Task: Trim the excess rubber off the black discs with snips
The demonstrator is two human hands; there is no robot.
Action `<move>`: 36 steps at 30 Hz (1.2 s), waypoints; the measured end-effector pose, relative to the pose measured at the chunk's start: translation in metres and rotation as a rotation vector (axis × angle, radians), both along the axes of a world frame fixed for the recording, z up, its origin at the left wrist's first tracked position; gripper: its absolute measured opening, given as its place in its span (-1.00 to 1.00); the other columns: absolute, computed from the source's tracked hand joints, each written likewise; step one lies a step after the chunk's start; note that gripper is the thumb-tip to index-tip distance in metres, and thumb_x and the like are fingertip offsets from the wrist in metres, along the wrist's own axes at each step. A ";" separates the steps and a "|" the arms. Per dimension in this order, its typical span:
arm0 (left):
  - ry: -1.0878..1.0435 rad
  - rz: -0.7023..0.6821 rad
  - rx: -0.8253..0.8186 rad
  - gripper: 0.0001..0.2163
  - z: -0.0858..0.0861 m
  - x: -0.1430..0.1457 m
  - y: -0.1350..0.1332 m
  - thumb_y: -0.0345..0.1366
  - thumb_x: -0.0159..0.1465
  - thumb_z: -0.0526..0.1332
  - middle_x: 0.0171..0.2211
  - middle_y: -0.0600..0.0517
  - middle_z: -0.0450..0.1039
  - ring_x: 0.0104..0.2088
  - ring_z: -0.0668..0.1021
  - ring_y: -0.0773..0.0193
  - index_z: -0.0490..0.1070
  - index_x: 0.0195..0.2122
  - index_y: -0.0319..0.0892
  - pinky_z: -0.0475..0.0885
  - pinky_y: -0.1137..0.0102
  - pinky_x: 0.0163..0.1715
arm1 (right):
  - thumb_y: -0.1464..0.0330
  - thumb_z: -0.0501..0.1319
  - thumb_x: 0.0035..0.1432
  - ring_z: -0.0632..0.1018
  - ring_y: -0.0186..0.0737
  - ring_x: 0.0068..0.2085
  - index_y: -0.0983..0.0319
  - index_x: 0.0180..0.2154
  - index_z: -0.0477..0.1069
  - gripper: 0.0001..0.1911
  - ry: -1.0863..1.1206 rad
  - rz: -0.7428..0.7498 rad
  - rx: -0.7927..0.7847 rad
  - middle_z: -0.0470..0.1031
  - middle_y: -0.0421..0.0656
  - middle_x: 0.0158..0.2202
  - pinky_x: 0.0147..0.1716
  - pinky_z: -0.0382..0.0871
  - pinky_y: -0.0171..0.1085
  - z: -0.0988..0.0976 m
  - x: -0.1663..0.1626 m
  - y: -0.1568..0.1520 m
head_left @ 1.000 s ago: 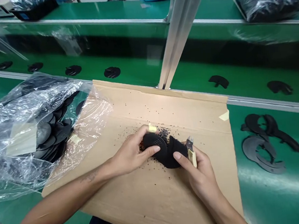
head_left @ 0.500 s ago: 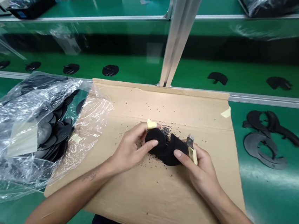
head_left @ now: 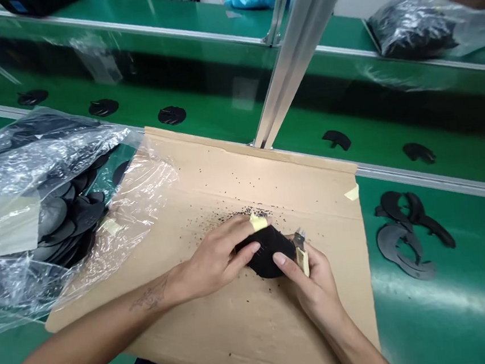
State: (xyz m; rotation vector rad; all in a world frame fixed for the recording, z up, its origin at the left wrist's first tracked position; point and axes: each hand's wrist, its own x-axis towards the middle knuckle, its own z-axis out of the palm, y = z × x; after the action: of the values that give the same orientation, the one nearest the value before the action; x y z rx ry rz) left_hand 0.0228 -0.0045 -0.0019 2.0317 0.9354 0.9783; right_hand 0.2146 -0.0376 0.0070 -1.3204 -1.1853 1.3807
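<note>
My left hand grips a black round rubber piece from its left side, with a yellow tape wrap on the forefinger. My right hand is closed on a small yellow-handled cutter, its metal tip at the piece's right edge, thumb pressed on the piece. Both hands rest over a sheet of brown cardboard strewn with black crumbs.
A clear plastic bag of black discs lies at the left. Cut-off black rings lie on the green bench at the right. Black pieces sit along the green conveyor behind. A metal post rises behind the cardboard. Another filled bag sits far right.
The black piece has been folded or turned together, so one rounded shape shows instead of two. My head has shifted, moving the scene slightly leftward and downward.
</note>
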 end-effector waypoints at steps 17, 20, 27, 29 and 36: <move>-0.074 -0.043 -0.082 -0.72 0.005 -0.003 0.001 -0.34 0.42 0.13 -0.02 -0.09 0.56 -0.05 0.60 0.18 0.37 0.14 -0.15 0.55 0.29 -0.05 | 0.18 0.31 0.18 0.51 -0.22 -0.35 0.17 -0.23 0.48 -0.79 -0.255 0.011 0.185 0.52 -0.19 -0.36 -0.34 0.44 -0.30 0.009 0.004 0.003; 0.045 -0.116 -0.033 -0.70 0.003 -0.005 -0.002 -0.34 0.43 0.10 -0.01 -0.12 0.53 -0.05 0.58 0.17 0.34 0.17 -0.16 0.56 0.29 -0.08 | 0.23 0.35 0.15 0.47 -0.28 -0.41 0.17 -0.29 0.46 -0.82 -0.334 -0.024 0.249 0.49 -0.22 -0.41 -0.39 0.40 -0.32 0.008 0.009 0.004; 0.070 -0.103 -0.047 -0.66 -0.001 -0.003 -0.009 -0.31 0.42 0.14 -0.07 -0.10 0.55 -0.15 0.60 0.20 0.30 0.21 -0.14 0.58 0.30 -0.18 | 0.31 0.32 0.17 0.55 -0.26 -0.37 0.17 -0.33 0.48 -0.92 -0.338 0.064 0.331 0.56 -0.21 -0.38 -0.35 0.44 -0.29 0.006 0.011 0.002; -0.029 -0.054 -0.085 -0.68 0.000 -0.002 -0.008 -0.28 0.38 0.21 -0.12 -0.09 0.58 -0.19 0.61 0.23 0.37 0.14 -0.17 0.57 0.34 -0.22 | 0.34 0.32 0.18 0.55 -0.26 -0.37 0.16 -0.32 0.47 -0.95 -0.346 0.045 0.376 0.57 -0.20 -0.37 -0.36 0.44 -0.29 0.006 0.010 0.001; -0.218 -0.006 -0.055 -0.79 0.003 0.000 0.001 -0.24 0.31 0.31 -0.27 -0.06 0.62 -0.29 0.58 0.26 0.54 -0.07 -0.19 0.53 0.34 -0.27 | 0.43 0.29 0.20 0.59 -0.18 -0.32 0.15 -0.26 0.47 -0.93 -0.293 0.040 0.546 0.57 -0.13 -0.34 -0.32 0.51 -0.20 0.000 0.008 0.000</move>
State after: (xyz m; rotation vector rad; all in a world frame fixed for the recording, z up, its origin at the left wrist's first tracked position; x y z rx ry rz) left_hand 0.0229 -0.0040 0.0015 1.8381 0.8298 1.1323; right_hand 0.2228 -0.0379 0.0068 -1.1224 -1.6497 0.8117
